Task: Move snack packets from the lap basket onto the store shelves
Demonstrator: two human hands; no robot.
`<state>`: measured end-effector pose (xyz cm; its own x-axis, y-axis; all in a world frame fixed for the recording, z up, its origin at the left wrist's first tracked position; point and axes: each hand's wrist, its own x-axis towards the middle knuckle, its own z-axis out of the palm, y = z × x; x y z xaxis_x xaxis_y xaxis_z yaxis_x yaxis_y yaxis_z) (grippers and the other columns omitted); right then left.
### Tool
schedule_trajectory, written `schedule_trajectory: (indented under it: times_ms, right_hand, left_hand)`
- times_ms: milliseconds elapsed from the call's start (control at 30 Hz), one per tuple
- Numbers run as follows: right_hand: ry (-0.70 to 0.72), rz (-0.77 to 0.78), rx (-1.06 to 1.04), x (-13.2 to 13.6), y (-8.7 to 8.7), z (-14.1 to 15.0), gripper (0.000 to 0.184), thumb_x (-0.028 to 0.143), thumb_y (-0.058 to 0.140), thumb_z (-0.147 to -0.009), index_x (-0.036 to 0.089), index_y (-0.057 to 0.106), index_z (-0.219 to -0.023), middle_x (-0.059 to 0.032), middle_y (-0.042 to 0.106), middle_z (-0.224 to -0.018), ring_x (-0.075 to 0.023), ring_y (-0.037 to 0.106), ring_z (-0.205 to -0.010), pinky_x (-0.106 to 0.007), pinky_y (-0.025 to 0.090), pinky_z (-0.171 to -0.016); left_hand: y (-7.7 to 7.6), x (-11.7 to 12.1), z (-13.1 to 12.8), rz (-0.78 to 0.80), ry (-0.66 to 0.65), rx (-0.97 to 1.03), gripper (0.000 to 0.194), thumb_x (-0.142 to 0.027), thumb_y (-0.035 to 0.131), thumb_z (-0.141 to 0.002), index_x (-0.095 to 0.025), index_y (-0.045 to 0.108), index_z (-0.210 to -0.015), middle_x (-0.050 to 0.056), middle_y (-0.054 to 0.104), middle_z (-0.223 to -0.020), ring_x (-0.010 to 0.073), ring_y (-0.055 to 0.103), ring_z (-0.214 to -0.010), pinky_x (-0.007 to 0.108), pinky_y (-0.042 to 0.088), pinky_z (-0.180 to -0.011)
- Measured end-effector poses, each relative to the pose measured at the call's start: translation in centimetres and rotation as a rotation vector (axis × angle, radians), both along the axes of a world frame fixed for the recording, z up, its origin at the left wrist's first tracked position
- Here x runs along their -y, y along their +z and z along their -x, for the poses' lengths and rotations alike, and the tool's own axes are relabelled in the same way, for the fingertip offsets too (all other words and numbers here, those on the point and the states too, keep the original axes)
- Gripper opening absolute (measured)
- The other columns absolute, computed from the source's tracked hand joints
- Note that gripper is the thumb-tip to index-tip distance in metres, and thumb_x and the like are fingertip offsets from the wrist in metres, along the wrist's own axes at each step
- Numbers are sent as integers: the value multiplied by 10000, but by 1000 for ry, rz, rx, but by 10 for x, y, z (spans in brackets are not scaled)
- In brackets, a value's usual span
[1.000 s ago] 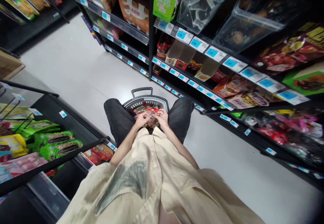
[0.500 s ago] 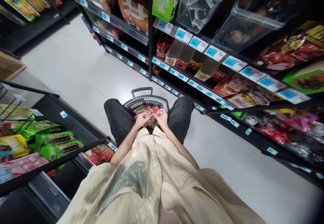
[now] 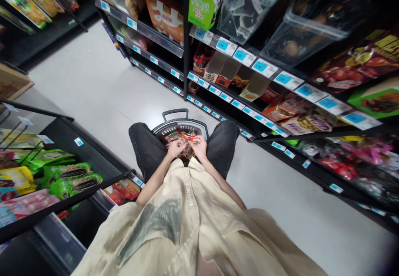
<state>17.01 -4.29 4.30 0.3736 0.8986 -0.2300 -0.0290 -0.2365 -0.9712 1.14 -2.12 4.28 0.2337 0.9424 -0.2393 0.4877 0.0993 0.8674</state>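
Note:
I am crouched in a shop aisle over a grey shopping basket (image 3: 162,127) that stands on the floor between my knees. Small wrapped snacks (image 3: 182,136), red and orange, fill it. My left hand (image 3: 175,148) and my right hand (image 3: 199,145) are close together just above the basket's near side. Both have their fingers curled in a pinch on a small snack packet (image 3: 187,143) held between them. The packet is too small to make out in detail.
Black shelves (image 3: 249,109) with blue price tags and snack boxes run along the right, close to my right knee. A low rack (image 3: 68,172) of green and yellow packets stands at my left. Grey floor stretches ahead beyond the basket's handle (image 3: 174,112).
The hands have stayed over the basket and shifted only slightly, fingers working on the small packet. The view has dipped a little.

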Motion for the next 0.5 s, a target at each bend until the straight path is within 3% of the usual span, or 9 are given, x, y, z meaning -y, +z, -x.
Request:
schedule_trajectory:
  times_ms: [500]
  right_hand:
    - [24, 34, 88, 2, -1, 0, 336, 334, 747, -644, 244, 509, -864, 51, 632, -742, -144, 652, -623, -244, 507, -592]
  left_hand:
    - [-6, 3, 3, -59, -77, -30, 369, -477, 618, -848, -186, 543, -635, -37, 539, -545, 105, 474, -537, 206, 349, -562]
